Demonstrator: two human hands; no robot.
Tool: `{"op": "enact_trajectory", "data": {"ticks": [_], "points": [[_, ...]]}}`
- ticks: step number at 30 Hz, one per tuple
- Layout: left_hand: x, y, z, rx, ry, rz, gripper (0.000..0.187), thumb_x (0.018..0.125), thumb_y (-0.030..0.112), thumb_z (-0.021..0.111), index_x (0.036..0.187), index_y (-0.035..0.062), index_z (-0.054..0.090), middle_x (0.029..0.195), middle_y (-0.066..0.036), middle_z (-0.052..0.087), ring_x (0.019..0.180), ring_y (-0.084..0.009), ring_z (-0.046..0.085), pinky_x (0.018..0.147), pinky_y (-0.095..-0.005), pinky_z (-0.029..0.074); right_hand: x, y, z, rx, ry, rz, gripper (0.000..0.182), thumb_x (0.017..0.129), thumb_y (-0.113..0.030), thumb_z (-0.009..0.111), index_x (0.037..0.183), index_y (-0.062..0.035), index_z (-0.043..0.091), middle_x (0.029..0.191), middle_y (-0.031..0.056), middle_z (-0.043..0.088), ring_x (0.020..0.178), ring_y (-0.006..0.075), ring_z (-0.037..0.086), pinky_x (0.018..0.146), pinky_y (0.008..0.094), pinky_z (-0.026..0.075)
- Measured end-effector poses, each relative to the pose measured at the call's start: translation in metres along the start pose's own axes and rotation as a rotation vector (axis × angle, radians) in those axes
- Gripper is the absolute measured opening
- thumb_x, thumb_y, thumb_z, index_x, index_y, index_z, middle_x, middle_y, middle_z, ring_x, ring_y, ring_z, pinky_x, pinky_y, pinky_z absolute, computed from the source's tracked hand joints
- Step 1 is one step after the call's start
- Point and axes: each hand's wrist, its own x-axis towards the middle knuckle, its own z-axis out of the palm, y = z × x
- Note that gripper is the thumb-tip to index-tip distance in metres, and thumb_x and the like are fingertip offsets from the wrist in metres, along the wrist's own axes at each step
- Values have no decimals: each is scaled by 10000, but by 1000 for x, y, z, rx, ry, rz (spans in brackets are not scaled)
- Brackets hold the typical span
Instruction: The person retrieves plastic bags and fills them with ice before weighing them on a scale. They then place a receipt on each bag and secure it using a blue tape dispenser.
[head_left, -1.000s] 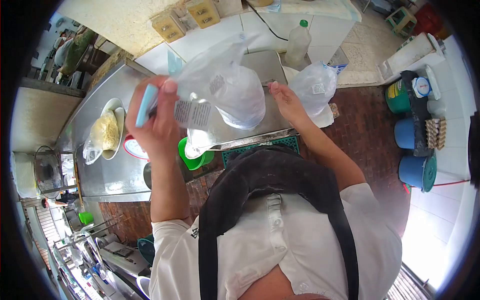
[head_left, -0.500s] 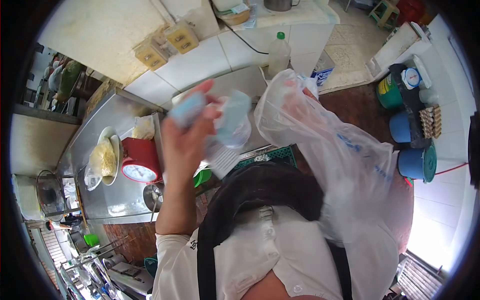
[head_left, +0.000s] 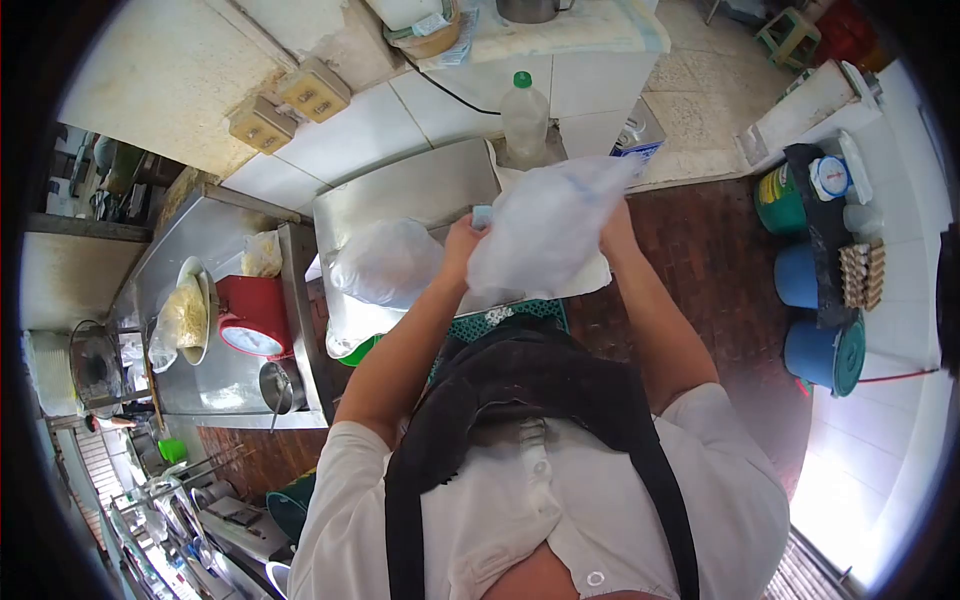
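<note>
A translucent plastic bag [head_left: 545, 230], crumpled and faintly printed in blue, is held up in front of me over the metal worktop [head_left: 420, 185]. My right hand [head_left: 617, 222] grips its right side, with the fingers mostly hidden behind the plastic. At the bag's left edge, my left hand [head_left: 462, 243] is closed, and a small light-blue piece [head_left: 482, 216] like a paper slip sticks out of its fingers. Left of that hand, a filled, rounded plastic bag [head_left: 390, 262] rests on the worktop.
A red scale [head_left: 252, 315] stands on the steel table at left, beside a plate [head_left: 207, 310] with a bag of pale yellow food [head_left: 185, 312]. A green-capped bottle [head_left: 524, 118] stands by the tiled wall. Buckets [head_left: 822, 352] and egg trays [head_left: 861, 275] line the right wall.
The plastic bag has swung up from my right side to in front of me, bunched together. My left hand has lowered with the light-blue piece. The filled bag now shows on the worktop.
</note>
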Motion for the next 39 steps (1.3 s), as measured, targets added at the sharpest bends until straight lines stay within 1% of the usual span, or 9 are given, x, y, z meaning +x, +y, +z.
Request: {"op": "enact_trajectory", "data": {"ticks": [4,6,10,17,23,29,33,37,39], "points": [[23,-54,36,-218,-130,344,227,910,181,730,1032,-10,717,965,-116,765,811,-235,724,741,-367,567,-7,40,9,-6,8,312,254,982,-139,572,1168,-30,706,984,150,754,933,281,725,852,389,559],[10,-1,53,-744,-64,-408,238,917,192,706,1066,7,719,931,-90,761,796,-235,720,720,-363,574,-26,111,28,-139,-24,253,259,982,-164,574,1164,-43,713,996,180,748,939,325,721,859,403,559],[40,-73,25,-1167,-458,-482,510,1034,327,576,1447,30,542,1308,-122,662,1100,-294,673,970,-491,550,-27,118,31,-163,-85,514,268,943,-157,592,1150,-56,729,1044,226,732,963,392,713,868,422,561],[35,-35,54,-209,-83,-96,509,1030,321,594,1446,31,543,1305,-119,661,1107,-280,667,952,-464,557,-49,209,54,-375,-371,428,247,946,-226,608,966,-21,744,1024,198,739,1010,392,700,873,416,561],[22,-45,23,155,-92,-365,509,1027,316,610,1444,32,544,1303,-117,660,1113,-268,662,936,-441,562,-50,171,25,-191,-220,552,507,867,-55,649,1360,-27,533,1066,183,708,984,311,693,887,388,554],[-60,25,29,-25,-77,-75,549,995,268,677,1473,49,516,1333,-111,635,1147,-197,630,905,-335,559,-53,-13,-22,445,-37,298,757,837,-83,785,1501,-61,421,1403,163,527,1269,348,562,1004,432,522],[-36,-4,58,-235,-149,-100,563,976,249,700,1476,71,513,1364,-118,605,1198,-179,601,939,-329,548,-76,38,37,-102,-135,59,849,798,-127,853,1508,-65,391,1430,171,511,1320,343,527,1063,435,478],[-29,-16,69,116,-133,105,484,958,238,713,1393,76,577,1196,-99,669,1036,-164,652,821,-323,561,-89,66,36,119,-187,409,856,777,-153,872,1472,-10,393,1462,213,495,1336,378,514,1113,446,431],[-16,-52,49,33,-267,-221,503,965,211,712,1421,68,556,1143,-41,697,945,-161,668,748,-336,564,-90,70,24,128,-261,486,843,781,-153,866,1461,9,394,1468,225,491,1344,381,508,1117,445,428]]}}
